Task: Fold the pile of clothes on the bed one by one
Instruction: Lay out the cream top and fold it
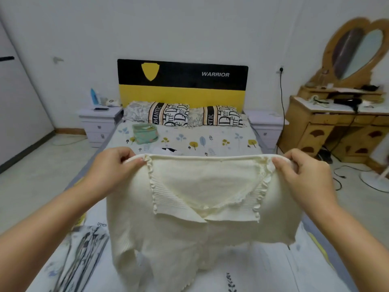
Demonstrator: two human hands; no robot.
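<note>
You're holding the cream ribbed-knit collared cardigan (202,211) up, left hand (109,171) and right hand (303,175) each pinching a shoulder, fingers clamped on fabric. Keeping shoulders level and taut, you're best lowering it flat onto the leaf-print bed sheet (189,138).

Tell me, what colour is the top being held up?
Cream, a ribbed knit top with frilled collar, seen in the head view.

Cardigan (200,228) hem cut off by bottom edge; hides most of bed (210,142) middle and dark garment (169,150) behind.
</note>
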